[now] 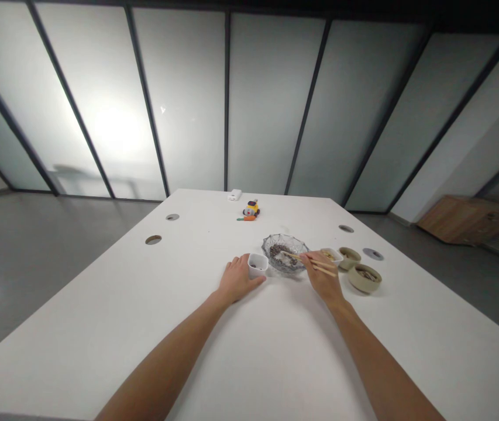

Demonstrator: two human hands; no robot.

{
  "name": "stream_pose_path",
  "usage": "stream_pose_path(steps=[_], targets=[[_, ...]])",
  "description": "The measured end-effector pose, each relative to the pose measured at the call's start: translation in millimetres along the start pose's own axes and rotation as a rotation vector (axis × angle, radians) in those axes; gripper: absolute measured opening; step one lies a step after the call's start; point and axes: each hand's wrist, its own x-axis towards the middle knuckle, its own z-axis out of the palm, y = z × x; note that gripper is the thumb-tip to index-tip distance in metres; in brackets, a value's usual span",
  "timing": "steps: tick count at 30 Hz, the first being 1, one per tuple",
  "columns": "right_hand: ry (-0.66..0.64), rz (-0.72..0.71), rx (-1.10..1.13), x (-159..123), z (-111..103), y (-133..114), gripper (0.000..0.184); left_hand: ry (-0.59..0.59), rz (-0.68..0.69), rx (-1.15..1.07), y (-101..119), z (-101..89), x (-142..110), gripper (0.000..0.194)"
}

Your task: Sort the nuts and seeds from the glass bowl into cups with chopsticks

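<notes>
My left hand [237, 280] is curved around the near left side of a small white cup [258, 271], which stands on the table with a few dark bits inside. In my right hand [323, 280] is a pair of wooden chopsticks [315, 262]. Their tips reach into a faceted clear glass bowl [295, 268] that holds many small dark brown pieces. What the tips touch is too small to make out. Just behind my right hand sits a white dish [336, 257] with yellowish pieces, partly hidden by the hand.
To the right stand two olive-coloured bowls, a nearer bowl [364, 283] with dark strips inside and a farther bowl [349, 259]. A yellow toy car [251, 208], an orange toy carrot [247, 218] and a white box [234, 195] lie toward the far edge. Round holes pierce the white table [144, 327].
</notes>
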Motion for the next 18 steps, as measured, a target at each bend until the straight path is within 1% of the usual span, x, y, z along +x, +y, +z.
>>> stream_pose_path(steps=[5, 12, 18], targets=[[0.041, -0.020, -0.006, 0.5, -2.9, -2.9, 0.048, 0.012, 0.018, -0.007, -1.5, 0.9, 0.1, 0.052], [0.005, 0.006, 0.024, -2.6, -3.6, -6.3, 0.047, 0.001, 0.011, -0.003, 1.7, -2.6, -1.6, 0.054], [-0.019, -0.042, 0.021, -3.1, -3.8, -4.5, 0.046, 0.005, 0.011, -0.008, 2.6, -4.1, -2.0, 0.053]])
